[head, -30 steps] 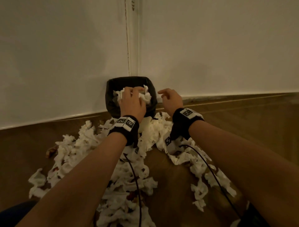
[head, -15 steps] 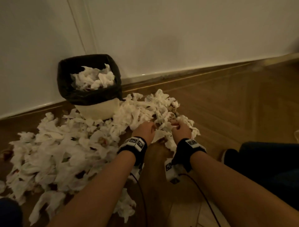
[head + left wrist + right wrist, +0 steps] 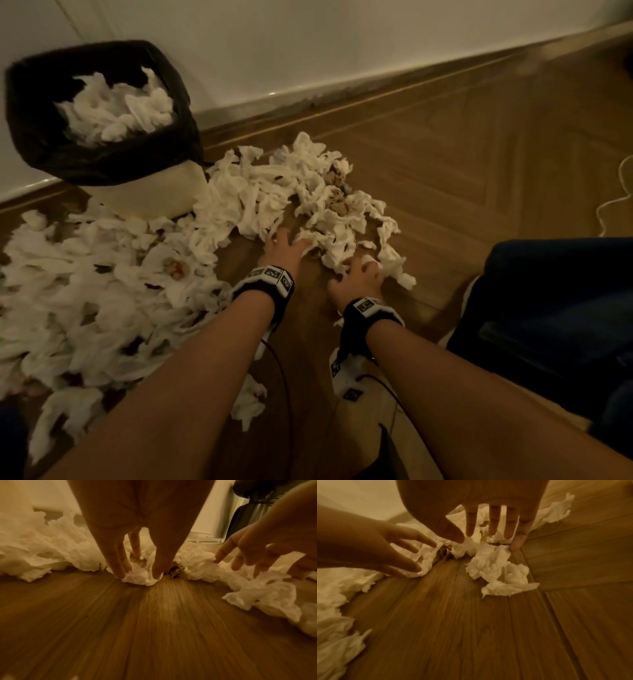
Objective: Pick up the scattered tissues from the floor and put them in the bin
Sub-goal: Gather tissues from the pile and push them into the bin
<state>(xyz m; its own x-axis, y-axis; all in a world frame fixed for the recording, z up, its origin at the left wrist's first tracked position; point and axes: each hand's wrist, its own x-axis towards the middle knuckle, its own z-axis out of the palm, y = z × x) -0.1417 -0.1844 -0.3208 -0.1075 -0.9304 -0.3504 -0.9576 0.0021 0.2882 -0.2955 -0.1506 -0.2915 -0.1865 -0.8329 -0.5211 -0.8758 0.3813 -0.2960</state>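
Tissues [image 3: 260, 192] lie heaped on a wooden floor [image 3: 479, 154] beside a half-full bin [image 3: 102, 168]; left hand [image 3: 284, 251] and right hand [image 3: 358, 282] press the heap's edge, fingers spread wide, closed round nothing.

Wooden floor [image 3: 445, 178] under tissues [image 3: 85, 308], bin [image 3: 147, 195]

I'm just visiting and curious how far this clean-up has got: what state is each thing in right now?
Bin: upright, black-lined, holding a heap of tissues.
Tissues: crumpled, scattered over the floor.
Left hand: open, fingertips on a tissue.
Right hand: open, fingers spread on tissues.
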